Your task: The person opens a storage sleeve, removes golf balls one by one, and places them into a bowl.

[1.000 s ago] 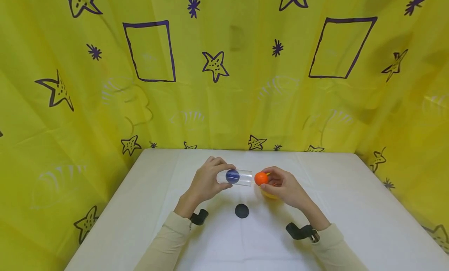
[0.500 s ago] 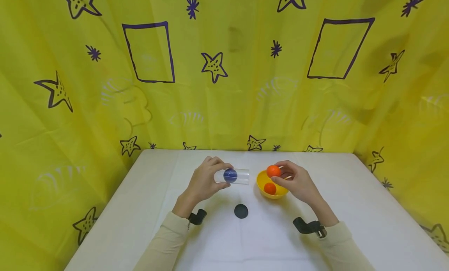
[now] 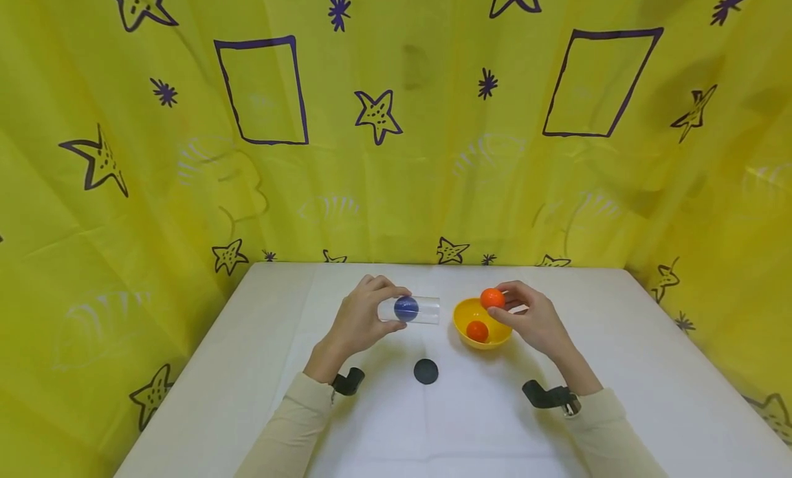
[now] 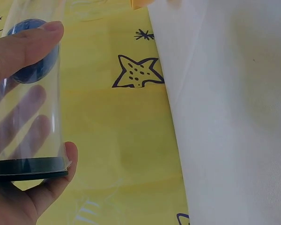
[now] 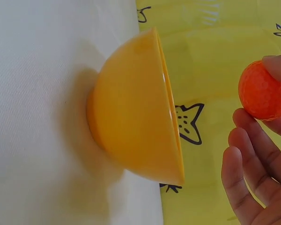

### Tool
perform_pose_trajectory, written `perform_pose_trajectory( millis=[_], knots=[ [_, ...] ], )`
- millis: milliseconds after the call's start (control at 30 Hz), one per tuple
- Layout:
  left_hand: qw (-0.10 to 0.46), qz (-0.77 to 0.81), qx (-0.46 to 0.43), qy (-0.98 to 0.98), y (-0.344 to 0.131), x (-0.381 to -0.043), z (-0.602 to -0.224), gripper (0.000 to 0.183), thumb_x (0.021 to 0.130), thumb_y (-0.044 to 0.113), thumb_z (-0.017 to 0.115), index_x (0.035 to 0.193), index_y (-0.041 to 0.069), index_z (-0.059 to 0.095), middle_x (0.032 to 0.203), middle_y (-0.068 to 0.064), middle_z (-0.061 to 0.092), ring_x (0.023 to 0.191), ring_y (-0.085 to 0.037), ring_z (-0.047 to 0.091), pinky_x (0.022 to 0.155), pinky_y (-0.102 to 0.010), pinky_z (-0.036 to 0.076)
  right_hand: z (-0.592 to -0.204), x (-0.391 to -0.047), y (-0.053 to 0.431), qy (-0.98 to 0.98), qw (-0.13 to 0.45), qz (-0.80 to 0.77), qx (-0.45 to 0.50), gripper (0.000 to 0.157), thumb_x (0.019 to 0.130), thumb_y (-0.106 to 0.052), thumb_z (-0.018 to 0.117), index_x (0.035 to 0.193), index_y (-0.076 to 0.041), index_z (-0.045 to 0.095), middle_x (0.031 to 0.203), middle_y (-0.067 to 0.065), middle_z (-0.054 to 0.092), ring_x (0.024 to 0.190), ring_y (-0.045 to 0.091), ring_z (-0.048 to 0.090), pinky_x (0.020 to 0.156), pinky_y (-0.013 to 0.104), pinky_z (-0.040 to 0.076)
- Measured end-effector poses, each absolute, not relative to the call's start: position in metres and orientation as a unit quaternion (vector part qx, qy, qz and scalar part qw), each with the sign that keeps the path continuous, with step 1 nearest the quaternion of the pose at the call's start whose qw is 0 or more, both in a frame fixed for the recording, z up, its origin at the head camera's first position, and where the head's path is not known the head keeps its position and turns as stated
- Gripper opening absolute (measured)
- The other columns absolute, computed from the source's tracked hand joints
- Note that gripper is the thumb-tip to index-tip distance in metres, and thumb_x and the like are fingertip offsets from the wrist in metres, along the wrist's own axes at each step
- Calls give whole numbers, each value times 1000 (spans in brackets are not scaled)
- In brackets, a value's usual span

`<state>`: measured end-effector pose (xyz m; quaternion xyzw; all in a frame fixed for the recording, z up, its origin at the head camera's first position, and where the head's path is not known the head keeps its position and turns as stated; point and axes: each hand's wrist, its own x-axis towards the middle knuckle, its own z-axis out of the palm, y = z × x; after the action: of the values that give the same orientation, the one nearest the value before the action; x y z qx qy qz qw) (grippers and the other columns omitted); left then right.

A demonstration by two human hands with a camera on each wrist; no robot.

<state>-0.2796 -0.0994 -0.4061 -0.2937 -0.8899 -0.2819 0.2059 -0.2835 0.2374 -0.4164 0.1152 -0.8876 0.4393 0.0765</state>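
Note:
My left hand (image 3: 361,318) grips a clear tube (image 3: 428,311) lying sideways in the air, its far end pointing right. Inside the tube sits a dark blue ball (image 3: 406,309). A dark cap (image 4: 30,168) closes the end near my palm in the left wrist view. My right hand (image 3: 533,320) pinches an orange dimpled ball (image 3: 492,298), which looks like a golf ball, between thumb and fingers. It is above the back right rim of a yellow bowl (image 3: 463,314). A second orange ball (image 3: 477,331) lies in that bowl.
A black disc (image 3: 425,371) lies flat on the white-covered table (image 3: 383,423), in front of the tube and bowl. Behind the table and at both sides hangs a yellow curtain (image 3: 396,189) with drawn stars. Dark camera mounts (image 3: 547,395) sit on the wrists.
My right hand has carried the orange ball right, away from the tube's end to above the bowl, uncovering the second orange ball. The left hand and tube have hardly moved.

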Motion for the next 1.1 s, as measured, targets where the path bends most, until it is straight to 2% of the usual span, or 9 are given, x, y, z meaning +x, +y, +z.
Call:
perform_pose_trajectory(
  millis=[533, 833, 1100],
  knots=[
    [212, -283, -296, -887, -99, -279, -405, 46, 73, 18, 94, 116, 20, 76, 106, -3, 70, 97, -18, 55, 79, -31, 51, -432, -292, 248, -896, 77, 428, 89, 47, 93, -33, 77, 129, -7, 62, 122, 15, 67, 112, 30, 59, 86, 21, 51],
    [209, -277, -289, -892, -99, -279, -405, 47, 73, 19, 94, 116, 20, 76, 107, -1, 69, 99, -17, 55, 79, -31, 51, -441, -295, 249, -908, 57, 407, 75, 51, 93, -34, 76, 132, -4, 61, 132, 18, 60, 120, 33, 54, 98, 43, 50],
    [207, -276, -283, -895, -100, -279, -406, 47, 73, 19, 94, 116, 20, 76, 108, -1, 70, 100, -17, 55, 81, -32, 52, -449, -296, 249, -910, 45, 404, 82, 46, 93, -31, 76, 129, -5, 63, 128, 18, 60, 117, 35, 56, 98, 48, 52]
  ],
)
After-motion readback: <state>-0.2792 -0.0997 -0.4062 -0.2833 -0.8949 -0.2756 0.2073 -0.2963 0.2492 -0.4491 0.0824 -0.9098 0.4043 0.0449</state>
